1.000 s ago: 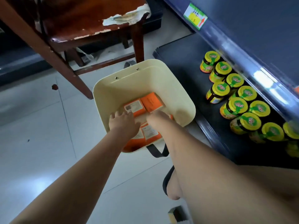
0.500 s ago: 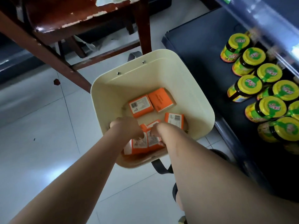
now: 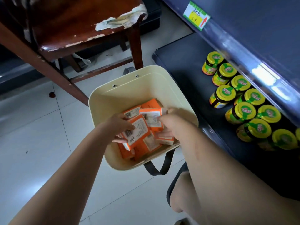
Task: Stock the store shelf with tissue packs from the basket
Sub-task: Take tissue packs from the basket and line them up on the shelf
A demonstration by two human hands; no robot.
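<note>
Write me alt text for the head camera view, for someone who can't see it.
A person's left hand and right hand reach into a cream basket, the left gripping an orange tissue pack and the right holding a second pack above more packs. Yellow-lidded jars stand on the dark shelf to the right; a worn wooden chair is behind.

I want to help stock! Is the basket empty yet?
Not empty: several orange tissue packs lie inside the cream basket.

price tag [image 3: 196,15] on the shelf [image 3: 235,46] edge shows handwritten 9.
</note>
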